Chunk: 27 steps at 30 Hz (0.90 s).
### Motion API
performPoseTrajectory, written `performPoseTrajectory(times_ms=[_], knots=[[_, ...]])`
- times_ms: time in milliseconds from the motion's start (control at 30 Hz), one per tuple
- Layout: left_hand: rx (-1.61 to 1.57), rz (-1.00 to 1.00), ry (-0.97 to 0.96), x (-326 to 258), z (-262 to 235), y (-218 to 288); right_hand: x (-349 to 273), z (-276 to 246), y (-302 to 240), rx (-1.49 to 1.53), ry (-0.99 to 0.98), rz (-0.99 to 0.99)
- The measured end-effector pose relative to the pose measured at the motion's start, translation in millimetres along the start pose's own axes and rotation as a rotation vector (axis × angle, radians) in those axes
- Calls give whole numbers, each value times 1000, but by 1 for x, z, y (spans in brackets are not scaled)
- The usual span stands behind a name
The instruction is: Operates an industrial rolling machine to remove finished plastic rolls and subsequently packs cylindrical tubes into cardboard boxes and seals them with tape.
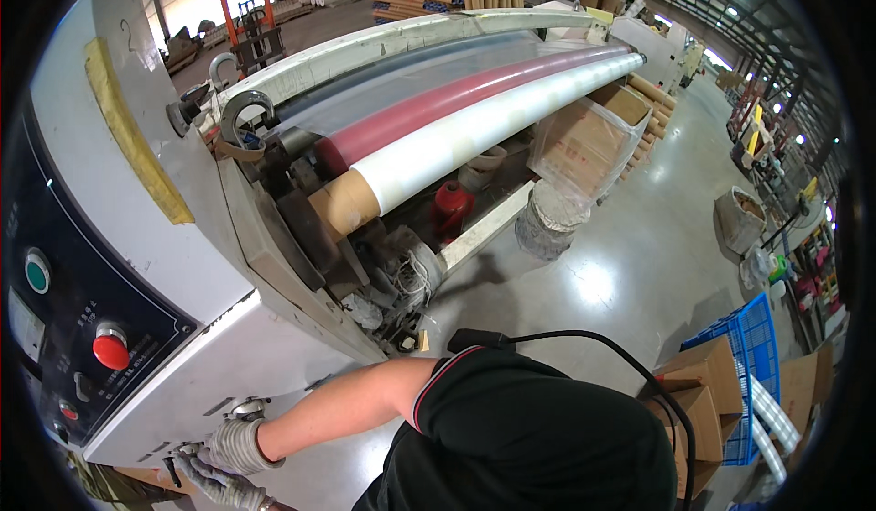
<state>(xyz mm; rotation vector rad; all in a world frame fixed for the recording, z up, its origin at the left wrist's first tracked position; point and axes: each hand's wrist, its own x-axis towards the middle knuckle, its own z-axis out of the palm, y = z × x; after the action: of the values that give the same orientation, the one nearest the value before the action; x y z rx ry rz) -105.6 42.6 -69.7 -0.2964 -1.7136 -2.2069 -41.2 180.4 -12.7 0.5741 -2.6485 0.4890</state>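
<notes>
Both my hands wear grey-white knit gloves and meet at the side panel of a large roller machine, at the lower left. My right hand (239, 445) has its fingers curled toward a small metal knob (189, 448); its fingertips are partly hidden. Just below it, my left hand (222, 487) reaches up with its fingers closed around the lower side of that knob. A round metal fitting (247, 408) sits above my right hand. Beside the left fingertips a black lever handle (172, 472) points down.
A dark control panel (68, 283) carries a red button (110, 350) and a green button (37, 273). A white roll (493, 128) lies along a red roller (456, 96). Plastic-covered cartons (584, 151) and a wrapped drum (550, 224) stand beyond. A blue crate (766, 347) holds cardboard at right.
</notes>
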Motion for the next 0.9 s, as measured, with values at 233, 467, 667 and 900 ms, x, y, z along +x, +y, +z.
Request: performPoseTrajectory(times_ms=[233,467,667,900], knots=[[-120,-66,-31,-7,5,7,5,0,1,58,-92,24],[35,-21,-30,-13,10,17,10,7,-3,88,-80,34],[384,345,-4,24,-5,16,5,-13,7,179,-179,32],[621,546,304,27,16,83,-112,-65,50,46,260,-53]])
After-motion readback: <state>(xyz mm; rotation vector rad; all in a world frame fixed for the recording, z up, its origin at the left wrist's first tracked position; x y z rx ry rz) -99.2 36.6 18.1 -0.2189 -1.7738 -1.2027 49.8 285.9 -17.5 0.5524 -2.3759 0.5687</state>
